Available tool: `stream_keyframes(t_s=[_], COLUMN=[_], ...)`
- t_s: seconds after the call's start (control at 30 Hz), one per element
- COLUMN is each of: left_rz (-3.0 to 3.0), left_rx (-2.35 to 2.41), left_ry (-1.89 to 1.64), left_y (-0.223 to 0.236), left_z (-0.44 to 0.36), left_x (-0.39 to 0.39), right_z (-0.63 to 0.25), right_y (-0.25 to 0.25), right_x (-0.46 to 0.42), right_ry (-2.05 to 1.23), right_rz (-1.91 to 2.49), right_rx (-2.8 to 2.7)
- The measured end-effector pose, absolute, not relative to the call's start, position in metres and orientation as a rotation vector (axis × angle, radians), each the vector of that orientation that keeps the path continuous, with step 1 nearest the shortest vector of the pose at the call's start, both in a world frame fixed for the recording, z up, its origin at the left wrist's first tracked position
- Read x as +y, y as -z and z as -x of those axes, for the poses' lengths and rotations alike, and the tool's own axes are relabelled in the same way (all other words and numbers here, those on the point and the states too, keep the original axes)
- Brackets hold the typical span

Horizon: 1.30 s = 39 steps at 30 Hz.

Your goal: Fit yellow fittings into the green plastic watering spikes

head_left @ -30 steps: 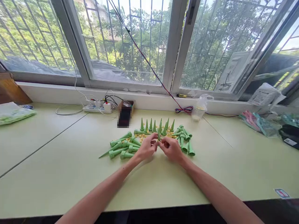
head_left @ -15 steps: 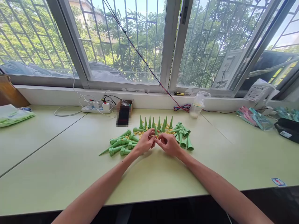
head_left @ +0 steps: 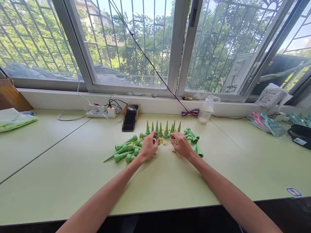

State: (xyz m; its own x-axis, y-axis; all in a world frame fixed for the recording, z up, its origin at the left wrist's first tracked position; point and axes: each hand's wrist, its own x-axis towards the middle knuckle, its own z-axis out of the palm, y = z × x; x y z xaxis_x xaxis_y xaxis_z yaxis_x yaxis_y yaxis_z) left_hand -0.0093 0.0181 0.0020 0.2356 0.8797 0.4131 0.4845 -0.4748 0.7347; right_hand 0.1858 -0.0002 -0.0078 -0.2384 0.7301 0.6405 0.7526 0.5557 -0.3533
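My left hand [head_left: 148, 146] is closed around a green plastic cone-shaped spike [head_left: 157, 133], its point upward. My right hand [head_left: 181, 144] is at the right end of the standing spikes, over scattered small yellow pieces [head_left: 165, 143]; its fingers are bent together, and what lies between them is hidden. Just beyond both hands a row of green spikes [head_left: 166, 131] stands points up. More green spikes with ribbed caps [head_left: 120, 157] lie in a pile left of my left hand. Another pile of spikes [head_left: 194, 139] lies right of my right hand.
Behind the spikes stand a small box [head_left: 136, 112] and a power strip [head_left: 97, 113] with cables. A plastic cup in a bag [head_left: 204, 114] is by the sill. Packaged pink and teal items [head_left: 267, 123] lie at the right, a green-white packet [head_left: 17, 119] at the left.
My hands have moved apart from their meeting point in the middle. The left keeps a spike, shifted slightly left; the right has moved right, over the yellow pieces.
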Motion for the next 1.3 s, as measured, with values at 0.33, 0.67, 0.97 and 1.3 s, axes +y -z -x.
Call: stream_keyframes(t_s=[0.33,0.67,0.97,1.3], left_rz=[-2.109,-2.028,-2.091,-2.142], left_rx=[1.245,1.13,1.156,1.158], left_ry=[-1.053,-0.978,-0.912,-0.927], left_y=[-0.003,-0.002,-0.008,-0.003], left_z=[0.008,0.007,0.01,0.011], left_x=[0.012,0.011,0.01,0.013], right_z=[-0.172,-0.173,-0.172,-0.17], right_y=[0.012,0.013,0.013,0.015], right_x=[-0.002,0.002,0.003,0.004], right_ry=[0.019,0.011,-0.051,-0.017], right_rz=[1.185,1.183,1.186,1.165], right_rx=[-2.229,-2.291,-2.283,-2.323])
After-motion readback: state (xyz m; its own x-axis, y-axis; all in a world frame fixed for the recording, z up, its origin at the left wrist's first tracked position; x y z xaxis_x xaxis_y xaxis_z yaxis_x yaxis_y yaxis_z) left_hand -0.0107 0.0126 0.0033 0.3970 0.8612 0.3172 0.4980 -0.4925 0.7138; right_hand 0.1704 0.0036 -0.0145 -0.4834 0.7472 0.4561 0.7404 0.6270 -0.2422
